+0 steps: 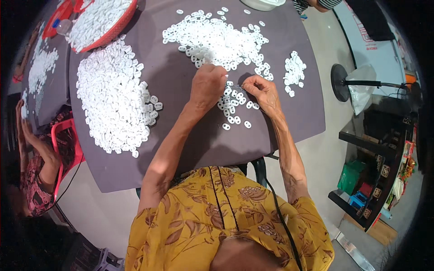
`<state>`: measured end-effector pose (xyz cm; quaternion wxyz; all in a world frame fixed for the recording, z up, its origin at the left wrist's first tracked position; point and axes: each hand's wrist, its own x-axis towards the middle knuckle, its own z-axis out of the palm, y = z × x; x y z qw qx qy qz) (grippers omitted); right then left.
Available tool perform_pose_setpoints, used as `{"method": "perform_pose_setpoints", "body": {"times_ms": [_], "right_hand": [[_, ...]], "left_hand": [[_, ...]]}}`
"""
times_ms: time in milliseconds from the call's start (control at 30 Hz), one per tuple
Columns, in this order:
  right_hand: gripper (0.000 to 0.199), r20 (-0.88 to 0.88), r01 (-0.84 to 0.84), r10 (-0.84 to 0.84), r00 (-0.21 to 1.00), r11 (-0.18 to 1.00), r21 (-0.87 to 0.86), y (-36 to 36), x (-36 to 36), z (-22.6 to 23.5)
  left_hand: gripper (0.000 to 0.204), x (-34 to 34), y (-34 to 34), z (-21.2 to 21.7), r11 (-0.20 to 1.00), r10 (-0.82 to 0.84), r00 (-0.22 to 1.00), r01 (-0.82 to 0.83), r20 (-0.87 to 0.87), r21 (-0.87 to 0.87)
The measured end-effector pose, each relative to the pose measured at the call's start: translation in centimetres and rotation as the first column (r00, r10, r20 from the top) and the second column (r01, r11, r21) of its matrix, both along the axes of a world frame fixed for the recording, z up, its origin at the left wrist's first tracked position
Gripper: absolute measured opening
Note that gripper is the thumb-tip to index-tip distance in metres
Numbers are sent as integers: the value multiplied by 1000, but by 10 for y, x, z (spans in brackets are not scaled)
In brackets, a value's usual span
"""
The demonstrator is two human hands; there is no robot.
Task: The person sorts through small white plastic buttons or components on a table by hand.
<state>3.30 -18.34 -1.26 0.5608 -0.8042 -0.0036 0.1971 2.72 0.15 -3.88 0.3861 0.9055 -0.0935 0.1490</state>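
Right hand (263, 92): grip pinched together on one small white plastic piece (242, 86), held just above the table (181, 149). Left hand (207, 86): fingers curled down into loose white pieces (235, 106); grip state cannot be told. Beyond: central heap (217, 38), large left heap (113, 97), red basket (101, 22).

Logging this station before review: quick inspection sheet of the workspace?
Surface: grey table.
Job's things: small white oval pieces scattered between the hands; large pile at left, another pile ahead, small pile at right.
Clutter: red basket of white pieces.
Hands: left hand and right hand pinching pieces.
Cables: black cord over the yellow shirt.
Surroundings: another person at left, fan, dark shelf.
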Motion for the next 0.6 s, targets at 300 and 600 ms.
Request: {"method": "perform_pose_setpoints", "body": {"times_ms": [300,600], "right_hand": [[7,175,45,-71,982,988,148,17,-6,41],[7,216,63,-119,969,967,246,27,-11,74]], "left_hand": [[17,-16,3,38,166,-388,833,-357,-394,-919],[20,-28,-19,78,-3,-409,841,-390,-355,-921]]}}
